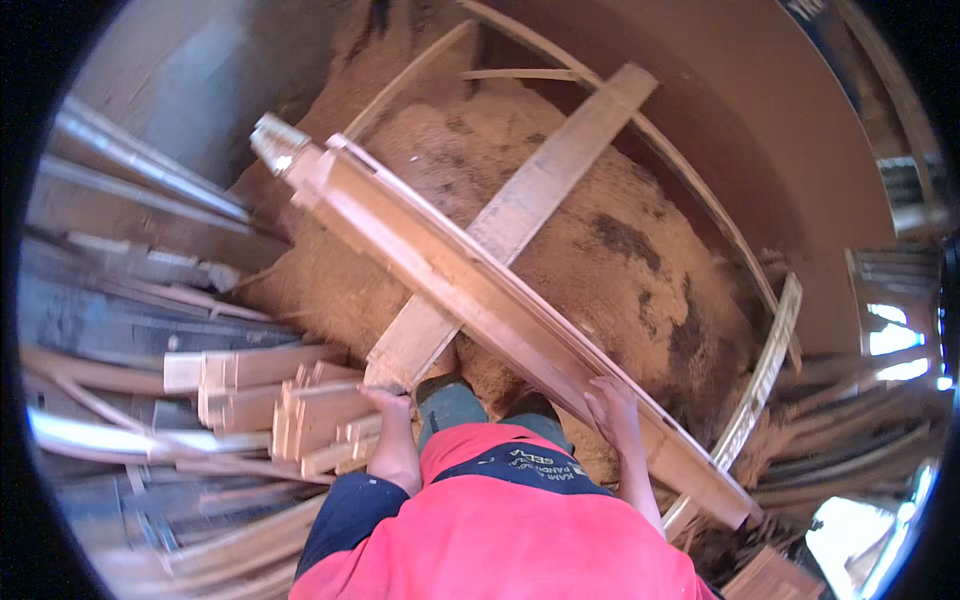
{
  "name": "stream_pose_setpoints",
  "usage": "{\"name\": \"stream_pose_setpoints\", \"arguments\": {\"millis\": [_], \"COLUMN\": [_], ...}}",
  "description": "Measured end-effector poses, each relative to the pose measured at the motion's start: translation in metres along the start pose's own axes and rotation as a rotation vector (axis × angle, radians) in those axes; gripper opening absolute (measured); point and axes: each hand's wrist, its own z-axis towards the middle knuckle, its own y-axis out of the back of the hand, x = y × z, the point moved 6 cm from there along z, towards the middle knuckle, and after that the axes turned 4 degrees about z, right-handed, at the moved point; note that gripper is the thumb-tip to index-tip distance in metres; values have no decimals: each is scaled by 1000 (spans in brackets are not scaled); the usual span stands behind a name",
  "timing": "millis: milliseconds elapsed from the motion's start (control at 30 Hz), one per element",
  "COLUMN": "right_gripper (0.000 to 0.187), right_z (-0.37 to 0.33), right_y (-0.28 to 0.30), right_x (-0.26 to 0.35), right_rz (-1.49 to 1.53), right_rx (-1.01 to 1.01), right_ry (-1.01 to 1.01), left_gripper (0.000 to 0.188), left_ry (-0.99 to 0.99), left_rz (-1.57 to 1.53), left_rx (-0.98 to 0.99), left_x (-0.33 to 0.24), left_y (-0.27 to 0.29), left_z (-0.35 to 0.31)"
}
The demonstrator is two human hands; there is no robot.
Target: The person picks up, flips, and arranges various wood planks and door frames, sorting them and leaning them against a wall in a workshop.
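Note:
A long stack of wooden planks (440, 275) slants from the upper left to the lower right in front of me. Underneath, a wide board (545, 195) crosses it over a heap of sawdust. My right hand (614, 408) is on the lower right part of the stack, its fingers hooked at a plank's raised edge. My left hand (388, 400) is low by the near end of the wide board, beside a pile of short cut wood pieces (315, 405). Its fingers are blurred, so whether it grips anything is unclear.
Sawdust (440, 135) covers the ground ahead. A thin curved-looking wooden rail (700, 190) borders it, and a narrow board (760, 370) lies at the right. Long timber and metal lengths (150, 150) are blurred on the left. A brown panel (790, 150) stands at the far right.

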Motion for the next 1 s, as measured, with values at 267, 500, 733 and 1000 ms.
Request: {"name": "stream_pose_setpoints", "arguments": {"millis": [267, 500, 733, 1000], "right_gripper": [28, 27, 26, 27], "right_z": [32, 53, 83, 199], "right_y": [-34, -37, -33, -49], "right_x": [27, 39, 33, -19], "right_rz": [48, 59, -12, 374], "right_rx": [54, 122, 136, -67], "right_ry": [-80, -61, 27, -113], "left_gripper": [96, 92, 88, 73], "left_ry": [140, 102, 57, 108], "left_rz": [-139, -142, -138, 138], "left_rx": [79, -29, 33, -184], "left_x": [-14, -57, -101, -125], "left_y": [-21, -23, -63, -39], "left_z": [12, 43, 55, 70]}}
